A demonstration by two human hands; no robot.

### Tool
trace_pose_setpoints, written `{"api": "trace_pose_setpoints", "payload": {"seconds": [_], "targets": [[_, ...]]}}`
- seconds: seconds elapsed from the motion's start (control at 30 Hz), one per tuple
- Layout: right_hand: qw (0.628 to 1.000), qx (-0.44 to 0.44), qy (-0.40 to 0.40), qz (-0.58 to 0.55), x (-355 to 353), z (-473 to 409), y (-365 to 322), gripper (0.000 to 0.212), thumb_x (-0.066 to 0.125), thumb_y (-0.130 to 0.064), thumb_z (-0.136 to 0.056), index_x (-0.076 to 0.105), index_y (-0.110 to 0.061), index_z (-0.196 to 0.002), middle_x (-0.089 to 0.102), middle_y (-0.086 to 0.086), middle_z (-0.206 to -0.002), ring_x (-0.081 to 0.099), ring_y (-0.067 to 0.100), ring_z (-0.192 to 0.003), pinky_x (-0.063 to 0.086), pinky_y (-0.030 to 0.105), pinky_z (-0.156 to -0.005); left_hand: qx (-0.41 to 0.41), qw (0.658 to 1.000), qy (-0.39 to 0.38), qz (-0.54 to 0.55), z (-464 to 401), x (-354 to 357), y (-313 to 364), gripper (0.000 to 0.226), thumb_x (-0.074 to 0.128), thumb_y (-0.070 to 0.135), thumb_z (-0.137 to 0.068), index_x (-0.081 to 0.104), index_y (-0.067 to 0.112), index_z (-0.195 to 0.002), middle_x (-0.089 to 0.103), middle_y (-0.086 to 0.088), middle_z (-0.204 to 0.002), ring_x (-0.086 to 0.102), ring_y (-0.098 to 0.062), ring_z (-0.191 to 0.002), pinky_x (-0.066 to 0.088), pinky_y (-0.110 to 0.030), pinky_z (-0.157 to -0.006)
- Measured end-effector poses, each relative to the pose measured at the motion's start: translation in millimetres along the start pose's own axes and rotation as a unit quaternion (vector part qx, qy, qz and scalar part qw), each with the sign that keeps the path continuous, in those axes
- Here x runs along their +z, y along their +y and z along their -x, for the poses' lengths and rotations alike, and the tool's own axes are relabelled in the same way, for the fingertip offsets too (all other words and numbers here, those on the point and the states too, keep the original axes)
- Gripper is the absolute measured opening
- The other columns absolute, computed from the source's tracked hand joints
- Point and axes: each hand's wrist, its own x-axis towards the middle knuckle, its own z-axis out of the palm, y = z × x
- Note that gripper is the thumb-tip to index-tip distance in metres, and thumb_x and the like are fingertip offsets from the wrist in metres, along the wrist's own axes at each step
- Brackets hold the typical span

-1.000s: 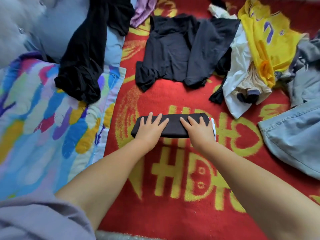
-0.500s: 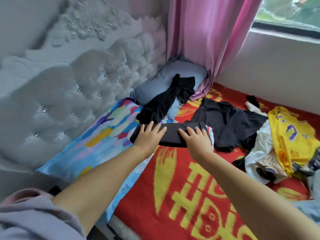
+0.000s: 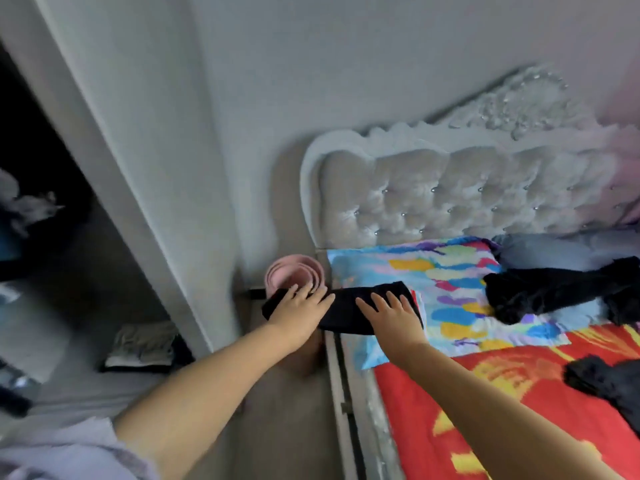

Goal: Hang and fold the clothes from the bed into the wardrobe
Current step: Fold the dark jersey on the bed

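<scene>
At the far left you have the open wardrobe (image 3: 41, 237), dark inside, with blurred pale and blue cloth on an upper level and a folded grey-and-white item (image 3: 145, 346) lying lower down near its white door frame (image 3: 138, 174). Moving right, a rolled pink mat (image 3: 294, 277) stands on end in the gap between the wall and the bed's tufted headboard (image 3: 450, 199). Your left hand (image 3: 299, 308) sits in front of that mat, fingers straight and spread on top of the left end of the folded black garment (image 3: 346, 304); whether your thumb curls under the cloth cannot be told. The garment is a long, flat, dark bundle held level in the air, its left end out past the bed's edge over the floor and its right end over the colourful pillow (image 3: 450, 278). Your right hand (image 3: 393, 315) lies on the garment's right half, fingers also straight and fanned across the top, with the thumb hidden, so the 2 hands carry the bundle between them with a short bare stretch of black cloth showing in the middle. Further right, another black garment (image 3: 554, 292) sprawls over the pillow and a pale blue pillow (image 3: 554, 252) behind it. At the lower right, a third dark piece (image 3: 606, 382) lies on the red and yellow blanket (image 3: 485, 410).
</scene>
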Motion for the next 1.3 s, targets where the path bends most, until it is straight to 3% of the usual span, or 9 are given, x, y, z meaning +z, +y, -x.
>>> {"api": "trace_pose_setpoints", "payload": {"seconds": [0.23, 0.37, 0.47, 0.63, 0.83, 1.0, 1.3], "targets": [[0.991, -0.131, 0.007, -0.001, -35, -24, -201, 0.074, 0.048, -0.017, -0.093, 0.006, -0.028, -0.153, 0.017, 0.007, -0.158, 0.014, 0.034, -0.145, 0.008, 0.047, -0.119, -0.133, 0.99, -0.039, -0.011, 168, 37, -132, 0.074, 0.045, -0.004, -0.09, 0.009, 0.014, -0.152, 0.011, -0.006, -0.159, 0.013, -0.032, -0.145, 0.013, -0.046, -0.118], [0.982, -0.188, 0.0, -0.007, -41, -17, -323, 0.077, 0.048, -0.01, -0.093, 0.004, -0.029, -0.154, 0.017, 0.007, -0.158, 0.013, 0.034, -0.145, 0.007, 0.046, -0.119, -0.178, 0.98, -0.082, -0.019, 268, 71, -197, 0.068, 0.044, -0.001, -0.092, 0.012, 0.012, -0.151, 0.015, -0.008, -0.158, 0.014, -0.032, -0.144, 0.014, -0.046, -0.117], [0.974, -0.225, -0.025, -0.007, -42, -9, -405, 0.078, 0.048, -0.008, -0.094, 0.004, -0.029, -0.154, 0.017, 0.007, -0.158, 0.014, 0.034, -0.145, 0.008, 0.046, -0.119, -0.2, 0.972, -0.123, -0.024, 333, 94, -240, 0.076, 0.056, -0.001, -0.086, 0.016, 0.013, -0.15, 0.021, -0.007, -0.155, 0.02, -0.031, -0.142, 0.022, -0.046, -0.114], [0.968, -0.247, -0.042, -0.019, -48, -16, -499, 0.077, 0.048, -0.007, -0.093, 0.006, -0.028, -0.153, 0.021, 0.007, -0.156, 0.017, 0.034, -0.144, 0.01, 0.047, -0.118, -0.233, 0.957, -0.174, -0.005, 393, 124, -306, 0.083, 0.058, -0.003, -0.082, 0.014, 0.018, -0.15, 0.028, -0.009, -0.15, 0.026, -0.031, -0.138, 0.026, -0.049, -0.108], [0.967, -0.246, -0.072, -0.009, -43, -65, -544, 0.082, 0.051, -0.004, -0.09, 0.004, -0.027, -0.154, 0.018, 0.008, -0.157, 0.015, 0.034, -0.145, 0.009, 0.047, -0.118, -0.236, 0.953, -0.189, 0.031, 388, 161, -362, 0.078, 0.055, -0.001, -0.083, 0.017, 0.015, -0.149, 0.031, -0.011, -0.149, 0.025, -0.03, -0.139, 0.026, -0.049, -0.108], [0.971, -0.222, -0.089, -0.026, -22, -137, -560, 0.075, 0.041, -0.005, -0.093, 0.005, -0.029, -0.154, 0.02, 0.005, -0.157, 0.015, 0.032, -0.145, 0.007, 0.046, -0.118, -0.207, 0.956, -0.204, 0.044, 337, 197, -420, 0.084, 0.063, 0.0, -0.08, 0.017, 0.014, -0.149, 0.032, -0.012, -0.147, 0.025, -0.032, -0.138, 0.027, -0.051, -0.108], [0.972, -0.179, -0.151, -0.015, 6, -299, -598, 0.08, 0.047, -0.007, -0.091, 0.002, -0.03, -0.154, 0.02, 0.009, -0.156, 0.016, 0.037, -0.144, 0.007, 0.051, -0.117, -0.181, 0.955, -0.219, 0.084, 230, 267, -544, 0.071, 0.046, 0.003, -0.091, 0.013, 0.018, -0.151, 0.032, -0.011, -0.148, 0.03, -0.033, -0.136, 0.032, -0.049, -0.104]]}}
